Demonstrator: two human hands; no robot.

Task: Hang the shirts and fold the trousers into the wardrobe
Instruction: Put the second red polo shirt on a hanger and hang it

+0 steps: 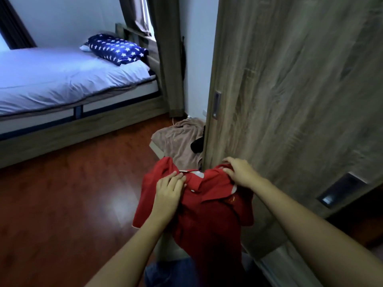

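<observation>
A red shirt [209, 212] with a collar and white trim hangs in front of me, held up by both hands. My left hand [169, 190] grips it beside the collar on the left shoulder. My right hand [240, 170] pinches the right shoulder, close to the edge of the wooden wardrobe door [290, 100]. The shirt's lower part drapes down over blue denim fabric [165, 272] at the bottom of the view. Whether a hanger is inside the shirt I cannot tell.
A beige garment [182, 139] and a black item [198, 145] lie on a low surface by the wardrobe. The door has a recessed handle [216, 104]. A bed [62, 79] with a star-patterned pillow [118, 48] stands left, across reddish wood floor [62, 204].
</observation>
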